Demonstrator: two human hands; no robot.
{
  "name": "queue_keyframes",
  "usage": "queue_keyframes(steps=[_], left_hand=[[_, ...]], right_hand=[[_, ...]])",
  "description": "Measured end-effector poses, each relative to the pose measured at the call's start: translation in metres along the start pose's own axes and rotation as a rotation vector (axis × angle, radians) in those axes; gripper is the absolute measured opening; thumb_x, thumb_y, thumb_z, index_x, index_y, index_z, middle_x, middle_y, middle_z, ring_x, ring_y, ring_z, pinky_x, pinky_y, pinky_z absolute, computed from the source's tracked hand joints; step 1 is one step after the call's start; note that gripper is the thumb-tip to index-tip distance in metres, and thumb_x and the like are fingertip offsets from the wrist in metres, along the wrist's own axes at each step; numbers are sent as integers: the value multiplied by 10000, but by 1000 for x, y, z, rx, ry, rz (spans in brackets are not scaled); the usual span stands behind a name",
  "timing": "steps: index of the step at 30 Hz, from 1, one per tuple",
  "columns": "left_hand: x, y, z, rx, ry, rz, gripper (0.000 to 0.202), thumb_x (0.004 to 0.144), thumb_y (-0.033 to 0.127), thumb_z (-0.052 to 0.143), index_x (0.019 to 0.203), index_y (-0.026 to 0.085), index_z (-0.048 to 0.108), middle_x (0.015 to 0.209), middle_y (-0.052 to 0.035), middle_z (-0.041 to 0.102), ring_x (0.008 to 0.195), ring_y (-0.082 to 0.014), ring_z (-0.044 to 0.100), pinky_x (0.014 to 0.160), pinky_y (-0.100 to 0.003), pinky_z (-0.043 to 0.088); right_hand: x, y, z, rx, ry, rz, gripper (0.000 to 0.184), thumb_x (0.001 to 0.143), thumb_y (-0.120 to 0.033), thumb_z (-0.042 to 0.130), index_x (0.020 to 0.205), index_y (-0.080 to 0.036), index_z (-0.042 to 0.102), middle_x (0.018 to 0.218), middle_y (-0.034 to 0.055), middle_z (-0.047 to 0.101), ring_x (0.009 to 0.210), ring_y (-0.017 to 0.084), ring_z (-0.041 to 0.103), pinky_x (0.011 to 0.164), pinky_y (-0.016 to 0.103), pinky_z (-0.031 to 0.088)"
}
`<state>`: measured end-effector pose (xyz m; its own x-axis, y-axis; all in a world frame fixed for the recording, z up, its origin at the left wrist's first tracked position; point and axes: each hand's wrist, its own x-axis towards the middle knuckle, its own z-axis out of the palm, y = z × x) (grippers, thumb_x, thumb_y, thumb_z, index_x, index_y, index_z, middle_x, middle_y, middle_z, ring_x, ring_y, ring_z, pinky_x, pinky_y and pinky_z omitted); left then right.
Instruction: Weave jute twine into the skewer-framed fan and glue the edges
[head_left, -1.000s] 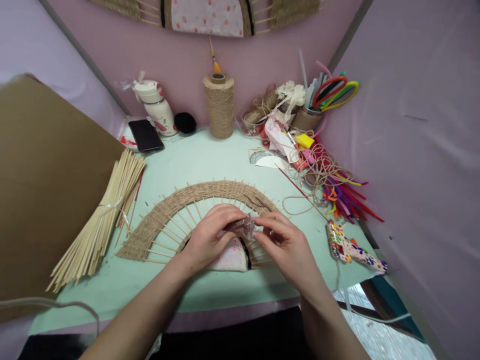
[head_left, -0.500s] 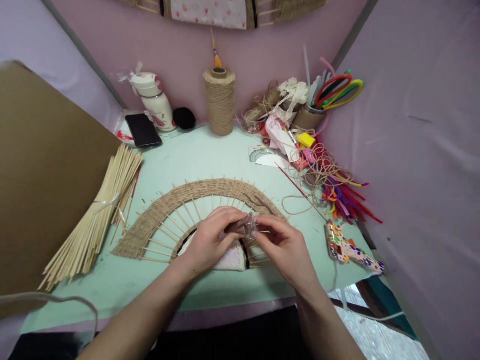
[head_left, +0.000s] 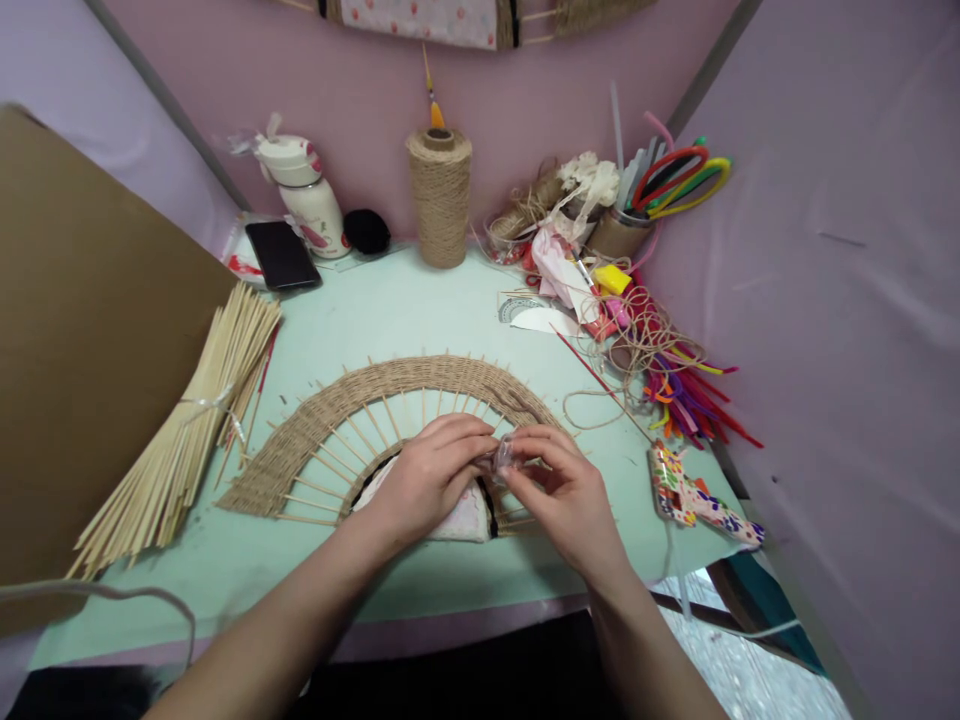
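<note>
A half-round woven fan piece (head_left: 322, 425) of jute cord and bamboo spokes lies on the mint-green table (head_left: 390, 310), with a pale flowered fabric centre (head_left: 465, 515). Above that centre my left hand (head_left: 427, 480) and my right hand (head_left: 559, 490) meet, both with fingers pinched on a small clear plastic bag (head_left: 502, 455) held between them. What is inside the bag is too small to make out.
A tied bundle of bamboo sticks (head_left: 187, 430) lies at the left beside a brown cardboard sheet (head_left: 82, 350). A jute spool (head_left: 440, 200), a bottle (head_left: 307, 195) and a phone (head_left: 281, 255) stand at the back. Craft clutter and pipe cleaners (head_left: 686, 395) fill the right; a patterned glue gun (head_left: 697, 500) lies near the edge.
My hands have drawn slightly closer together around the clear bag, which looks more bunched. The view has tilted a little downward; the rest stays put.
</note>
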<state>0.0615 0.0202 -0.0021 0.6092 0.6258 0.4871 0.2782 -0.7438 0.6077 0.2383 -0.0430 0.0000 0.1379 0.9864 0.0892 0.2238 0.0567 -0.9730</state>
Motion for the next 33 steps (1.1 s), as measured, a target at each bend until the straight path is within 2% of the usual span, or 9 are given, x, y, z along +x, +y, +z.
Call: queue_keyframes(steps=[6,14,19,21,25,27,29,31,33], left_hand=[[2,2,2,58,12,9,208,918,117,531,1076,188,646,1048,-105,711,1033,-210,641,930,-389,532],[3,5,4,41,27,-9,213,909,95,527,1071,177,638,1054,-107,697,1039,-208,626,939,-398,526],[4,6,5,70,46,-4,185,918,110,537,1067,158,635,1061,-115,695,1038,-205,622,946,-404,525],[5,6,5,86,45,11,179,924,117,532,1064,162,635,1062,-114,696,1038,-206,623,945,-408,528],[6,7,5,124,11,66,175,940,128,508,1050,162,641,1050,-112,699,1057,-213,613,945,-404,529],[7,7,4,137,-15,89,185,945,131,501,1058,158,645,1056,-114,697,1083,-216,598,952,-397,524],[6,6,3,150,-29,102,198,946,132,498,1072,158,648,1080,-117,695,1111,-218,586,964,-393,514],[7,2,-2,170,-3,85,209,944,131,497,1076,169,654,1099,-115,696,1111,-217,591,970,-400,503],[12,-4,-12,182,49,9,209,929,132,512,1063,184,664,1090,-101,705,1079,-212,612,966,-405,495]], right_hand=[[2,-1,3,-53,6,5,111,823,-218,650,927,-227,689,1179,93,582,941,172,647,676,257,583],[3,-3,4,-123,19,-66,65,765,-144,619,778,-205,603,1105,95,602,1004,200,634,695,265,581],[-1,-2,5,-115,81,-66,92,787,-168,635,866,-213,644,1301,118,544,1088,218,624,665,264,582],[-2,0,5,-127,79,-77,117,785,-158,631,884,-217,651,1314,118,550,1082,216,628,657,264,575],[0,1,4,-137,25,-53,115,718,-121,623,785,-213,639,1278,107,602,1008,204,647,688,280,553],[2,1,1,-53,-14,17,96,682,-123,632,722,-211,629,1259,98,624,1059,223,633,776,312,542],[4,-1,-4,148,-57,138,65,672,-149,647,665,-207,617,1249,88,643,1134,243,603,852,342,519],[6,-4,-12,447,-106,303,67,676,-197,658,626,-201,614,1280,81,639,1119,246,601,818,343,521],[9,-8,-20,728,-111,439,61,679,-240,669,641,-202,641,1336,69,611,1059,227,609,732,314,527]])
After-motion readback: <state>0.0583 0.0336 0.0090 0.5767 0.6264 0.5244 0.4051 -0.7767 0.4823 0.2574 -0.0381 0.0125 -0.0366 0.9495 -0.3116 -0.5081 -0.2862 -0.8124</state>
